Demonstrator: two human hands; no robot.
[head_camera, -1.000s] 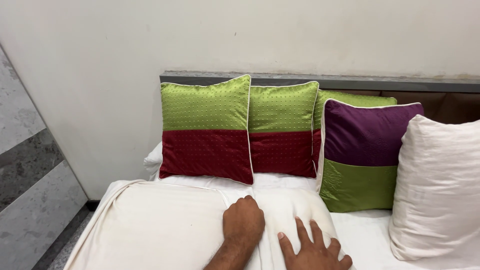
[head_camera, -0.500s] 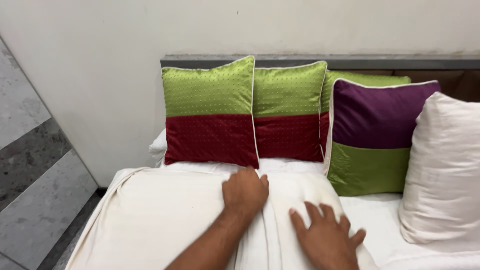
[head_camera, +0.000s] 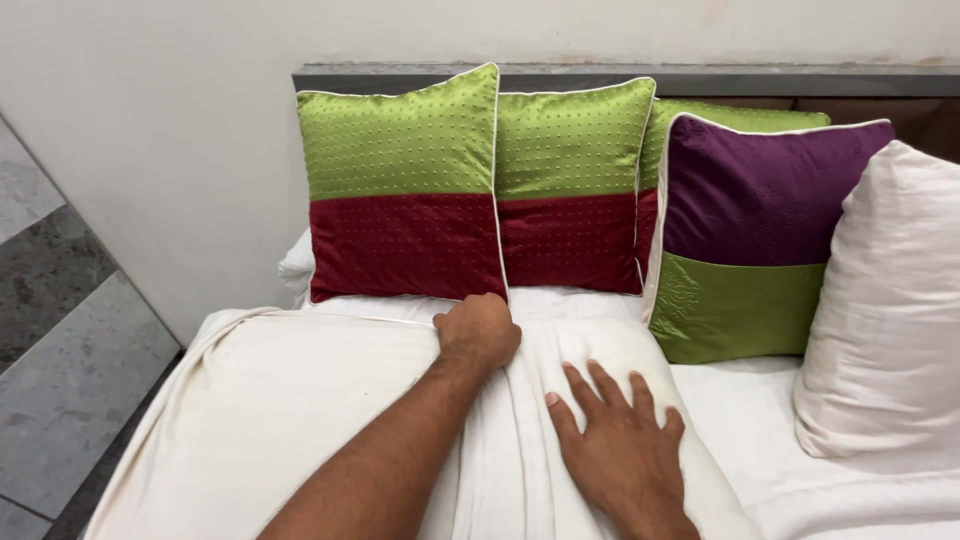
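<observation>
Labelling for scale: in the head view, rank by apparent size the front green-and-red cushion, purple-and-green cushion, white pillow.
1. white pillow, though cropped and nearest the camera.
2. front green-and-red cushion and purple-and-green cushion: look alike, not ranked.

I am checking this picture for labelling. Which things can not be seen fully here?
Head view:
- Left hand: fingertips curled into the cream sheet, so the grip is hidden.
- Third green cushion: mostly behind the purple cushion.
- White pillow: cut off by the right edge.
- Right hand: wrist leaves the bottom edge.
</observation>
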